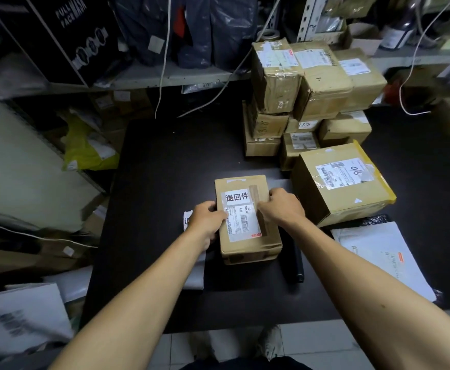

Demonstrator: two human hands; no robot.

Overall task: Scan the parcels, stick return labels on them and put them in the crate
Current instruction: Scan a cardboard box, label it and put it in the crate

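A small brown cardboard parcel (247, 247) lies on the black table (151, 196) in front of me. A white return label (236, 196) with three black characters is stuck on its top, above a barcode shipping label (242, 222). My left hand (207, 218) grips the parcel's left edge, thumb on top. My right hand (279, 206) holds the right edge, fingers curled over the top. A sheet of return labels (187, 222) shows under my left hand. A black handheld scanner (295, 265) lies right of the parcel. No crate is in view.
A larger brown box (346, 190) marked 90 stands to the right. Behind it several taped parcels (306, 84) are stacked. A white mailer bag (383, 257) lies at right, more white bags (18, 316) at lower left. Cluttered shelves (165, 76) and hanging cables are behind.
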